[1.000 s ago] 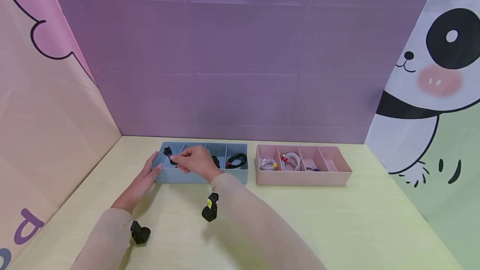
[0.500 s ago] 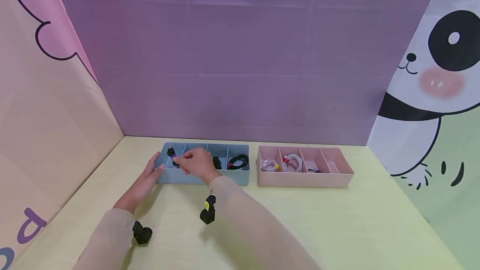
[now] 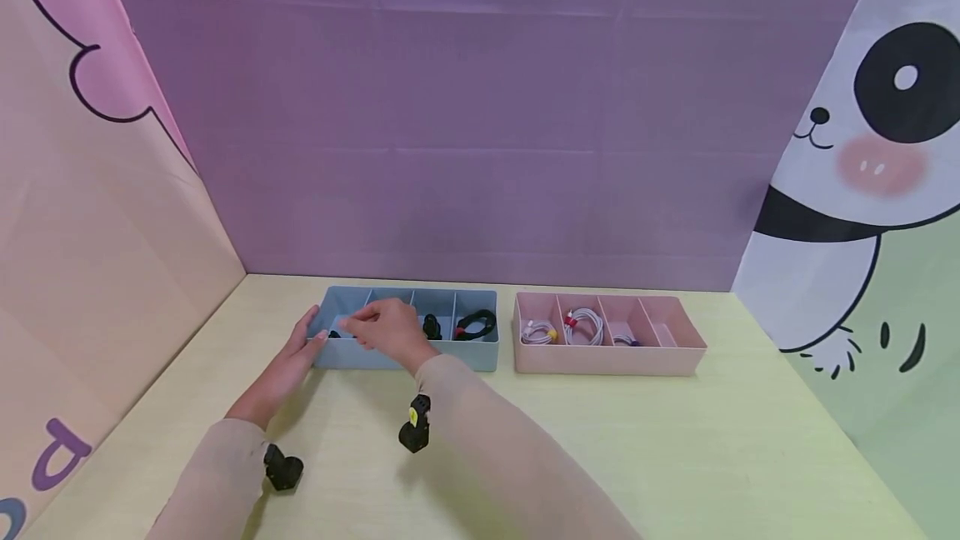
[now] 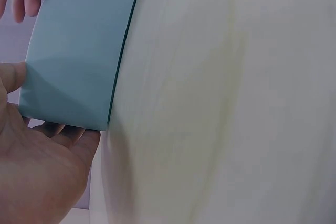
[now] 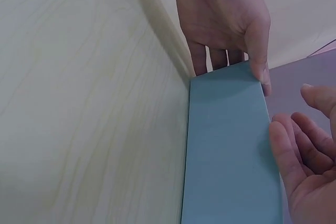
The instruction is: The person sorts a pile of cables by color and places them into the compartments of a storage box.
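Observation:
At the left end of a blue divided storage box [image 3: 420, 357], my left hand [image 3: 288, 361] grips the corner, thumb at the front rim and fingers against the end wall. My right hand [image 3: 390, 332] hovers over the box's left part, its thumb and fingertips apart with nothing between them in the right wrist view. Only a small dark bit of a bundled black cable [image 3: 333, 334] shows in the leftmost compartment; the front wall hides most of it. A black cable [image 3: 432, 327] lies in the third compartment, and a coiled black cable [image 3: 476, 325] with a red tie in the rightmost.
Right of the blue box stands a pink divided box [image 3: 607, 361]. White cables, including one coil [image 3: 585, 326] with a red tie, lie in its left three compartments. Both boxes stand near the back of the pale wooden table [image 3: 675, 457], before a purple backdrop [image 3: 480, 148].
The right hand has let go of the black cable with the purple tie, which has dropped into the leftmost compartment. The left hand keeps its hold on the blue box.

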### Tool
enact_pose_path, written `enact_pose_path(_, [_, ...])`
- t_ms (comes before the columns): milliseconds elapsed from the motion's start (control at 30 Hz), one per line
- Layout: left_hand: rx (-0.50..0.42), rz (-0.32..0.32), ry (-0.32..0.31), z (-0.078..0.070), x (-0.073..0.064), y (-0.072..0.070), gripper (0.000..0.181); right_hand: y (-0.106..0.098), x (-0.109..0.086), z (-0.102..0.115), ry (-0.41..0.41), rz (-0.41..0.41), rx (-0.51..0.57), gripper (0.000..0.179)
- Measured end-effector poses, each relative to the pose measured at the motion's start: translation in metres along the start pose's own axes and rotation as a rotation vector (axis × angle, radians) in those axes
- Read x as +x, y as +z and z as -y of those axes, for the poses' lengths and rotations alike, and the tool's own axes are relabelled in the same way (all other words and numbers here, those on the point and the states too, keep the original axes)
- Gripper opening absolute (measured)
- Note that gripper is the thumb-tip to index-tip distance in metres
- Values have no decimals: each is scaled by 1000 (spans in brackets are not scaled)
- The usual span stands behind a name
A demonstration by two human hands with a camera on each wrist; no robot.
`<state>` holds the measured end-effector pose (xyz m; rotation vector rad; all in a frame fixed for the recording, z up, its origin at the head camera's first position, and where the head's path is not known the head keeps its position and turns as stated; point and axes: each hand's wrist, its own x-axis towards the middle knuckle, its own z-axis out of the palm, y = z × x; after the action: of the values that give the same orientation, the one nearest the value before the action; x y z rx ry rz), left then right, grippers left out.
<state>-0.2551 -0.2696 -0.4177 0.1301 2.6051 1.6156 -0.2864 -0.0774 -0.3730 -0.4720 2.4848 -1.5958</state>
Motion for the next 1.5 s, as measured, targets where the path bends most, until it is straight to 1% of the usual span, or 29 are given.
enact_pose_path(167, [-4,5,-16,0,0,0,72,-4,-1,1,-15,14,-14,24])
enact_pose_path(367, [0,1,-37,0,-1,1,72,-8,-3,1,-16,16,-30,20])
enact_pose_path(567, [2,1,-30,-1,-1,1,73,-12,-4,-1,-50,41,-26,18])
enact_pose_path(800, [4,8,-41,-2,-1,2,73,-17,-5,-1,-76,61,-59,17])
enact_pose_path(1033, [17,14,-62,0,2,1,73,-23,-6,-3,-102,71,-106,17])
enact_pose_path(1133, [20,13,-59,0,3,0,72,-25,-7,-4,-117,75,-135,16])
enact_pose_path(1233, [15,7,-42,0,2,1,71,-27,-7,-7,-127,81,-164,14])
enact_pose_path(1367, [3,0,-13,-1,-1,2,71,-28,-7,-12,-142,93,-175,14])
enact_pose_path(1500, [5,2,-13,-2,-1,2,73,-32,-9,-14,-155,99,-181,16])
